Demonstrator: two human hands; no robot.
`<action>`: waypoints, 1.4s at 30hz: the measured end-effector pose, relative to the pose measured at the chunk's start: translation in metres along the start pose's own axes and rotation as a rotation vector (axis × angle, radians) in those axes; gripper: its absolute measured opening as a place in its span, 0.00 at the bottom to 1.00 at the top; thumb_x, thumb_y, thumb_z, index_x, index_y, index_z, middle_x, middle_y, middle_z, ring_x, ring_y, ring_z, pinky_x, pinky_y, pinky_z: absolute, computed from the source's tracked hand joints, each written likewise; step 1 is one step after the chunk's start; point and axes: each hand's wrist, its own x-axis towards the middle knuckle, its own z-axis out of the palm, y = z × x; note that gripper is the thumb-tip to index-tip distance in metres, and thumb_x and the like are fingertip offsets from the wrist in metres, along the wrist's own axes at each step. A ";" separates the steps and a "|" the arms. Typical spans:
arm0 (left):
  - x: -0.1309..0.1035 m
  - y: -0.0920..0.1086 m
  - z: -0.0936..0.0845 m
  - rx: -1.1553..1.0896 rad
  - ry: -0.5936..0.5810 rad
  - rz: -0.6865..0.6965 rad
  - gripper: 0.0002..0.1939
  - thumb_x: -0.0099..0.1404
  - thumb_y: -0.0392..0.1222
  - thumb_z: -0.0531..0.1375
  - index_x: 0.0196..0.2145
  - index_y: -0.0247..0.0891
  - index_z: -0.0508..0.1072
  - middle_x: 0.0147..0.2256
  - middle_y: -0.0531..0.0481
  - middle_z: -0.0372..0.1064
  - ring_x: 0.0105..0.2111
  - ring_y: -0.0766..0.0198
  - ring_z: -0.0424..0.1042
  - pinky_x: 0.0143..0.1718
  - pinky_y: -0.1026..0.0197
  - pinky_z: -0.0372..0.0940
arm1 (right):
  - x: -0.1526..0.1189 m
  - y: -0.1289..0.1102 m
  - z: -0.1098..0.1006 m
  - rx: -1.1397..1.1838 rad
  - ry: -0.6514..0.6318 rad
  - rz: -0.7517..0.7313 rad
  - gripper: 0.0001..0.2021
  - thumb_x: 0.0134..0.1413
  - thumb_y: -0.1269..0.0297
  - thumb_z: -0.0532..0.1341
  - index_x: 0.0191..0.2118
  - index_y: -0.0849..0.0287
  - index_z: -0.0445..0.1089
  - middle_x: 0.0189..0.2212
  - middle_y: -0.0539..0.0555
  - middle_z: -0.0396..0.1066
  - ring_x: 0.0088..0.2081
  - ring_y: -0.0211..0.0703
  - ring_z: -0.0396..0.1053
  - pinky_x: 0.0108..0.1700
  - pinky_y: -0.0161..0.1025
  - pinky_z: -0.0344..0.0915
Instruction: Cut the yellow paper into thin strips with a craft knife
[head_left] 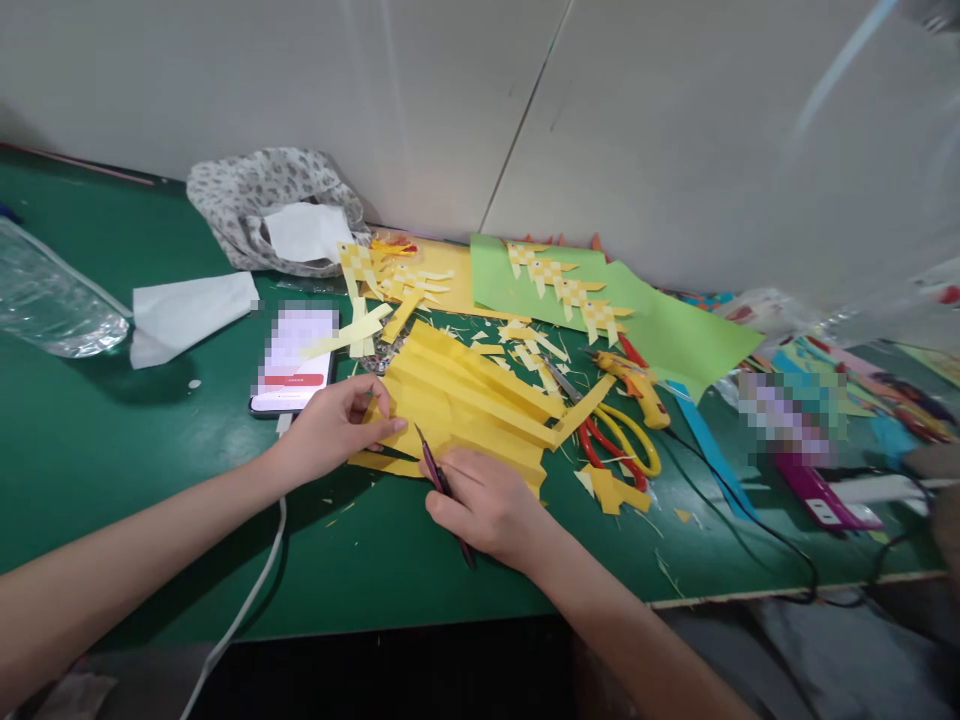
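Note:
A creased sheet of yellow paper lies in front of me, its folds running across it. My left hand pinches the left edge of this sheet between thumb and fingers. In my right hand is a slim dark craft knife, its pointed tip facing up and left, close to my left fingertips. That hand rests over the sheet's lower edge. A narrow yellow strip sticks out below the sheet. Red-and-yellow-handled scissors lie to the right among paper scraps.
A phone with a white cable lies at left, near a plastic bottle and a patterned cloth bag. Woven yellow paper fish lie on green paper. A yellow glue gun trails a black cord.

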 end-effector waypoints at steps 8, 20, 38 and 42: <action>0.001 0.005 0.000 -0.010 0.029 -0.004 0.19 0.51 0.47 0.68 0.26 0.39 0.61 0.24 0.59 0.60 0.22 0.72 0.65 0.24 0.67 0.69 | -0.001 0.001 -0.003 -0.051 0.034 -0.030 0.10 0.62 0.74 0.52 0.32 0.58 0.67 0.28 0.53 0.68 0.32 0.41 0.66 0.34 0.37 0.64; 0.001 0.002 -0.005 0.067 0.112 0.081 0.17 0.56 0.49 0.65 0.28 0.39 0.60 0.26 0.56 0.65 0.22 0.71 0.65 0.25 0.66 0.67 | -0.014 0.003 -0.009 0.035 0.170 -0.004 0.08 0.54 0.79 0.57 0.36 0.58 0.63 0.45 0.66 0.74 0.45 0.49 0.72 0.43 0.44 0.72; -0.010 0.017 -0.002 1.149 0.146 0.739 0.14 0.66 0.49 0.56 0.44 0.39 0.71 0.40 0.45 0.75 0.41 0.54 0.72 0.36 0.57 0.65 | -0.037 -0.003 -0.026 -0.007 0.021 0.136 0.10 0.56 0.79 0.52 0.29 0.58 0.62 0.37 0.62 0.75 0.39 0.46 0.74 0.37 0.40 0.72; -0.009 0.016 0.020 1.161 -0.024 0.740 0.18 0.65 0.44 0.57 0.51 0.34 0.67 0.47 0.40 0.72 0.47 0.50 0.70 0.46 0.51 0.65 | -0.040 -0.010 -0.024 0.024 0.025 0.186 0.08 0.56 0.78 0.54 0.30 0.58 0.62 0.41 0.64 0.75 0.43 0.49 0.74 0.43 0.44 0.72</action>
